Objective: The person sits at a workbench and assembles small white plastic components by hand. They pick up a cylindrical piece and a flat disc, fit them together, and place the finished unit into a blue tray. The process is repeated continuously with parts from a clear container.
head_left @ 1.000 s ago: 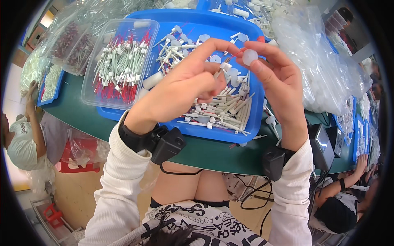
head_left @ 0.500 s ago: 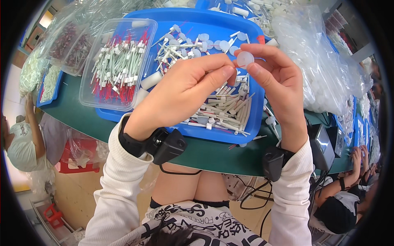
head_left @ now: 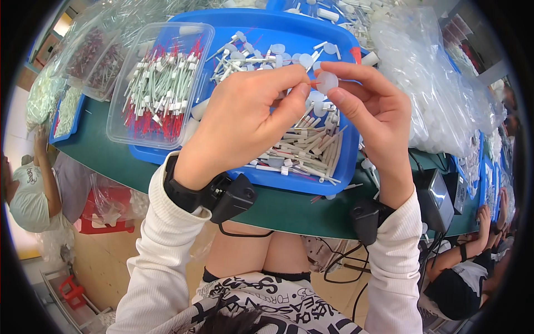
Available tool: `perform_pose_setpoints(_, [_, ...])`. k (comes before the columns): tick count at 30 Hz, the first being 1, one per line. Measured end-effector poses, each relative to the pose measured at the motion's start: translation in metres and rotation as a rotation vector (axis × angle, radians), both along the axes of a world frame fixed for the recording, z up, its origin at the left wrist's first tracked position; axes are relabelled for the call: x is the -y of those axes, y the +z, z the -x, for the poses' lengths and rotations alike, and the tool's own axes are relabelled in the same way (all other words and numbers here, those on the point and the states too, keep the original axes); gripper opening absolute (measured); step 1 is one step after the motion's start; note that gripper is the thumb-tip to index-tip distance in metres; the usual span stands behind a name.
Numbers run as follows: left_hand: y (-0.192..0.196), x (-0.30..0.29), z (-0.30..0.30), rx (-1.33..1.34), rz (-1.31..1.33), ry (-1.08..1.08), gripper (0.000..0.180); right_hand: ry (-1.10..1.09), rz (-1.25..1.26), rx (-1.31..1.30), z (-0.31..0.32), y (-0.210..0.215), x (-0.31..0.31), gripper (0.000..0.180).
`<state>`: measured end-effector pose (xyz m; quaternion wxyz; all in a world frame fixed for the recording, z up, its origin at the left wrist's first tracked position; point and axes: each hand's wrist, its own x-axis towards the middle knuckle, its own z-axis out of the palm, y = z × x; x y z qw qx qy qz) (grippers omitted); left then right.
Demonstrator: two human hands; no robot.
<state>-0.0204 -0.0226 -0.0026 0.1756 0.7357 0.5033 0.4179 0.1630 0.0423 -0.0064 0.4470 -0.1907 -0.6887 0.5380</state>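
Observation:
Above the blue tray (head_left: 349,161), my right hand (head_left: 381,114) pinches a small translucent white disc (head_left: 327,83) between thumb and fingertips. My left hand (head_left: 233,114) is closed in a pinch beside it, with a short red wire (head_left: 314,83) showing between its fingertips and the disc. The wire's tip meets the disc; whether it passes through cannot be seen. Whatever else the left fingers hold is hidden. Beneath my hands, the tray holds many pale tubes (head_left: 311,142) with wire ends and loose white discs (head_left: 305,60).
At the left stands a clear plastic box (head_left: 161,89) of white pieces with red wires. A large clear bag (head_left: 434,106) of white parts lies at the right, near a grey device (head_left: 436,197). Other people's hands (head_left: 485,217) work at the far right.
The disc has shifted slightly left and turned in my right fingers. My left fingertips now show the red wire against it. Both forearms stay nearly in place.

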Motion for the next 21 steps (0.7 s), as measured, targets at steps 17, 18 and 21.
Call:
perform_pose_setpoints(17, [-0.0039,-0.0005,-0.0028,0.019,-0.04,0.008,0.011,-0.002,-0.082,0.068,-0.0014,0.0014,0.0002,0.023])
perform_pose_setpoints(18, [-0.0034,-0.0001,-0.0034,0.023,-0.03,0.009,0.011,0.001,-0.075,0.068,-0.0017,0.0014,0.0001,0.024])
perform_pose_setpoints(21, [-0.0006,0.0007,-0.0056,-0.003,0.021,0.074,0.014,0.013,-0.098,0.064,-0.0026,0.0005,-0.0003,0.024])
